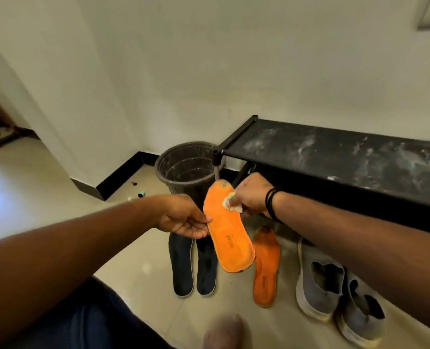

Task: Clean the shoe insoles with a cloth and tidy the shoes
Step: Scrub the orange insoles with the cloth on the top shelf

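Orange insole (227, 238) held tilted, pale cloth (230, 204) on it.

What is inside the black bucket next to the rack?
The bucket looks empty: only its dusty inner wall and part of the bottom show. The raised orange insole and the rack corner cover its near right side.
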### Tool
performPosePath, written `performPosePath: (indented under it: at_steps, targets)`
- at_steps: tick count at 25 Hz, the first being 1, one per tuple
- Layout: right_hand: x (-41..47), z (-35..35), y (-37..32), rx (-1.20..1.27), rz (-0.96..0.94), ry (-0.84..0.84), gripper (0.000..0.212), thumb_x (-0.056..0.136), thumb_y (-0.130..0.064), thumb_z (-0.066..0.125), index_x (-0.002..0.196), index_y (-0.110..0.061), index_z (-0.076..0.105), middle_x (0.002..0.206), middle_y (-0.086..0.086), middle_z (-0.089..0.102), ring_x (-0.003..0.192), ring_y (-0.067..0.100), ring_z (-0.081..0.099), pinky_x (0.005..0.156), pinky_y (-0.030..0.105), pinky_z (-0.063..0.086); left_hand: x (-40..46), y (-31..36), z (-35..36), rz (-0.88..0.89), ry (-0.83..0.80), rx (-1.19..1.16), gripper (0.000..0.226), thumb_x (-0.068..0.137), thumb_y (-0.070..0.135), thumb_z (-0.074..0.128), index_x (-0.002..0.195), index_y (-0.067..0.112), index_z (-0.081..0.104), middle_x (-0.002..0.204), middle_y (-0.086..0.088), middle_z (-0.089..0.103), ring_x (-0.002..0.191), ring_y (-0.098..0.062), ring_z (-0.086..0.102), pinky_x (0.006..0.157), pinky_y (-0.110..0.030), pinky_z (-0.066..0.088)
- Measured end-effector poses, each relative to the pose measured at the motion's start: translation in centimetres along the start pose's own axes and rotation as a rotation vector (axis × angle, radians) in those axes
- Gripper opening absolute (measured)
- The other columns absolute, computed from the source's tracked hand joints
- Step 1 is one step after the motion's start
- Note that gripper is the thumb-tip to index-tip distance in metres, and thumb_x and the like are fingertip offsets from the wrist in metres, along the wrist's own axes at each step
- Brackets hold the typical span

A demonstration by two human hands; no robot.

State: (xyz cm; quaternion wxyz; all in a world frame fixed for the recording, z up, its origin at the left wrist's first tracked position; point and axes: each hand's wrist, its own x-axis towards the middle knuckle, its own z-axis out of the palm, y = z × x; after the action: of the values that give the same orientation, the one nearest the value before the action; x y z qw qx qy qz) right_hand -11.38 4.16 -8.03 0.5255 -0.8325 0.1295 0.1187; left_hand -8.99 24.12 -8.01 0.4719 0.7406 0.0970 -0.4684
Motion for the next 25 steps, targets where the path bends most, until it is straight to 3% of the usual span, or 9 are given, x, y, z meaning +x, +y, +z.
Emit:
performPosePath:
  at_steps: [4, 7, 11, 14, 17, 20, 22, 25]
  targets:
    - [1.9, 2.5, 6.3, -0.062, 0.158, -0.024, 0.017, 0.075, -0.005, 0.081, 0.086, -0.001, 0.069, 0.076, 0.013, 0.07, 0.058, 0.02, 0.07, 0.047, 0.028, 0.056, 5.7, -2.4, 1.6, -0.109, 0.002, 0.178, 0.015, 0.097, 0.01, 0.063, 0.107, -0.002, 0.065, 0.085, -0.015, 0.073, 0.075, -0.02, 0.073, 0.075, -0.032, 0.063]
    - [3.5, 4.1, 10.8, -0.068, 0.237, 0.006, 0.014, 0.077, -0.009, 0.08, 0.084, -0.006, 0.068, 0.078, 0.01, 0.071, 0.066, 0.021, 0.071, 0.051, 0.029, 0.058, 9.4, -3.1, 3.7, -0.135, 0.049, 0.227, 0.009, 0.099, 0.01, 0.061, 0.1, 0.001, 0.064, 0.082, -0.012, 0.069, 0.072, -0.018, 0.07, 0.067, -0.028, 0.062]
    - [5.8, 5.0, 14.5, -0.062, 0.236, 0.056, 0.013, 0.075, -0.019, 0.08, 0.079, -0.015, 0.068, 0.072, -0.003, 0.067, 0.062, 0.011, 0.066, 0.044, 0.018, 0.047, 13.8, -4.9, 5.2, -0.097, 0.156, 0.283, 0.017, 0.101, 0.013, 0.057, 0.089, 0.004, 0.064, 0.074, -0.01, 0.067, 0.065, -0.015, 0.068, 0.062, -0.025, 0.06]
    - [7.7, 5.9, 16.5, -0.016, 0.238, 0.109, 0.017, 0.073, -0.025, 0.08, 0.065, -0.019, 0.066, 0.067, -0.006, 0.065, 0.067, 0.012, 0.064, 0.062, 0.026, 0.055, 17.2, -6.7, 5.8, -0.013, 0.274, 0.188, 0.019, 0.101, 0.012, 0.057, 0.086, 0.002, 0.064, 0.069, -0.01, 0.066, 0.057, -0.015, 0.065, 0.057, -0.024, 0.058]
    - [9.9, 6.8, 18.8, 0.089, 0.291, 0.136, 0.011, 0.074, -0.023, 0.08, 0.074, -0.019, 0.07, 0.076, -0.002, 0.071, 0.078, 0.019, 0.07, 0.075, 0.041, 0.061, 20.2, -7.9, 6.4, -0.01, 0.344, 0.156, 0.022, 0.103, 0.013, 0.052, 0.086, 0.004, 0.062, 0.066, -0.01, 0.064, 0.053, -0.017, 0.063, 0.059, -0.028, 0.059]
    - [11.0, 7.7, 20.1, 0.122, 0.322, 0.124, 0.01, 0.078, -0.021, 0.078, 0.082, -0.014, 0.071, 0.08, 0.001, 0.07, 0.081, 0.021, 0.07, 0.078, 0.039, 0.061, 22.1, -8.3, 6.6, 0.002, 0.454, 0.142, 0.017, 0.1, 0.014, 0.051, 0.093, 0.003, 0.062, 0.08, -0.015, 0.069, 0.065, -0.025, 0.067, 0.07, -0.033, 0.06]
    - [11.6, 8.2, 20.5, 0.131, 0.325, 0.132, 0.01, 0.082, -0.02, 0.075, 0.082, -0.011, 0.07, 0.078, 0.001, 0.067, 0.076, 0.019, 0.066, 0.068, 0.028, 0.056, 23.3, -8.3, 6.4, 0.051, 0.539, 0.243, 0.012, 0.095, 0.014, 0.061, 0.099, 0.003, 0.064, 0.088, -0.014, 0.07, 0.072, -0.024, 0.069, 0.075, -0.04, 0.063]
    - [12.0, 8.3, 21.0, 0.14, 0.341, 0.144, 0.007, 0.085, -0.019, 0.073, 0.084, -0.013, 0.07, 0.081, 0.0, 0.067, 0.075, 0.016, 0.063, 0.058, 0.019, 0.046, 23.8, -8.3, 7.0, 0.077, 0.573, 0.258, 0.014, 0.096, 0.021, 0.066, 0.091, 0.021, 0.053, 0.091, -0.002, 0.062, 0.088, -0.019, 0.068, 0.086, -0.039, 0.06]
